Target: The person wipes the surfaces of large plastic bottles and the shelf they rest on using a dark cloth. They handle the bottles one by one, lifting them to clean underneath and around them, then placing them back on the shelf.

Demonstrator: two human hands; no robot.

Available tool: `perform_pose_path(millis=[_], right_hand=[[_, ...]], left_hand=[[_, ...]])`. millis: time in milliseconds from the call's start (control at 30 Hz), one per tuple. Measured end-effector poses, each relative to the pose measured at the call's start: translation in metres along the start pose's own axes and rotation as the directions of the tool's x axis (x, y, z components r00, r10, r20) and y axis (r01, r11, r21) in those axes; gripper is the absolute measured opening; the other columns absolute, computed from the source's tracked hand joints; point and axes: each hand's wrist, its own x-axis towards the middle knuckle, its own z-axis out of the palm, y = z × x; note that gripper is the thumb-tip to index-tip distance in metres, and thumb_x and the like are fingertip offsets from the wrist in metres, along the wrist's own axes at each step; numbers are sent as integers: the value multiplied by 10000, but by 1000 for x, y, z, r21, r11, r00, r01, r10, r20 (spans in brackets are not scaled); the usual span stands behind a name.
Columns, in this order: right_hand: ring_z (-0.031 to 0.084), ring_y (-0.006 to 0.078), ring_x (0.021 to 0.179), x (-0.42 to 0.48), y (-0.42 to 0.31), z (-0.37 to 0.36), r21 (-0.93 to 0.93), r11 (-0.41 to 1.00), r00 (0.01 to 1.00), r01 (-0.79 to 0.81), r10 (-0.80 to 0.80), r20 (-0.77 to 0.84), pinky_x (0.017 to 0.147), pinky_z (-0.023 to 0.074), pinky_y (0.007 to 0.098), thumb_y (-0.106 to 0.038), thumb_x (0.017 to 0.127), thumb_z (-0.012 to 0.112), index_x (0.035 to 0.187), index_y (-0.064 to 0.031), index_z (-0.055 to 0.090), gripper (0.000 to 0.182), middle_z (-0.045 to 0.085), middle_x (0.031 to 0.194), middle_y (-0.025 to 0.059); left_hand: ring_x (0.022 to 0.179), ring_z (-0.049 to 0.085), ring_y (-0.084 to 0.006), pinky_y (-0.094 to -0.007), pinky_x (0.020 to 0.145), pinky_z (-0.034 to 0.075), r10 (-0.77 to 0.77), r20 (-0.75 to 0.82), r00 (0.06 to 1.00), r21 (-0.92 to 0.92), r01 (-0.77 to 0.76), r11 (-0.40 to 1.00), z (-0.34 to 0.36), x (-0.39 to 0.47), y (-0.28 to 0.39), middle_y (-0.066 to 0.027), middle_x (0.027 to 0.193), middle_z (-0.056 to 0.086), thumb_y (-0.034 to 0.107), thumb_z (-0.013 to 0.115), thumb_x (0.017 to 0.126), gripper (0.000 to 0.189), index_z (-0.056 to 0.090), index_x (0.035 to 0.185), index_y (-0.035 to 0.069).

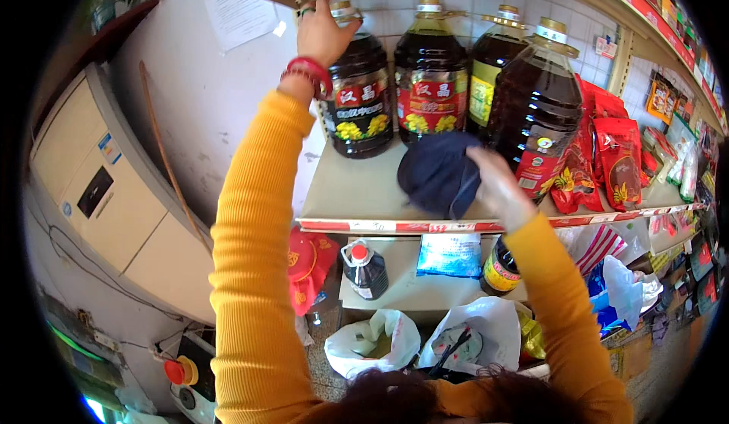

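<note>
My left hand is at the neck of a large bottle of dark oil at the shelf's left end; whether its fingers grip the neck is hard to tell. My right hand, a little blurred, holds a dark blue cloth above the shelf board, in front of the bottles. A second large oil bottle with a red label stands upright behind the cloth. Right of it are an oil bottle with a yellow label and a larger one nearer the front edge.
Red packets lean right of the bottles. On the lower shelf are a small dark jug with a red cap, a blue packet and a dark bottle. White plastic bags sit below. A beige refrigerator stands left.
</note>
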Motion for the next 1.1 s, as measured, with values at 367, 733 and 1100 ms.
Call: perform_pose_path(millis=[367, 733, 1100], right_hand=[[538, 203, 1054, -93, 34, -11, 411, 911, 989, -10, 70, -131, 922, 418, 341, -204, 923, 399, 1166, -27, 484, 313, 567, 1133, 80], [541, 191, 1009, -34, -26, 87, 484, 779, 851, 397, -511, 124, 919, 396, 327, -198, 920, 414, 1182, -3, 472, 332, 563, 1119, 89], [373, 343, 1195, 35, 29, 129, -304, 291, 405, 907, -800, 443, 1008, 285, 400, -65, 742, 578, 1167, -62, 512, 429, 469, 1231, 153]], left_hand=[[1002, 576, -321, -408, 841, 464, -186, 426, 886, 407, -4, 913, 67, 84, -38, -169, 1052, 609, 368, 551, 799, 384, 602, 1071, 102], [827, 594, -255, -331, 723, 472, 127, -74, 989, -348, -145, 926, -82, -63, 26, -137, 946, 555, 111, 667, 759, 458, 494, 1180, 63], [985, 514, -315, -370, 846, 419, 89, -181, 979, -262, -135, 956, -139, -186, 63, -143, 1057, 525, 1, 710, 657, 471, 505, 1081, 36]])
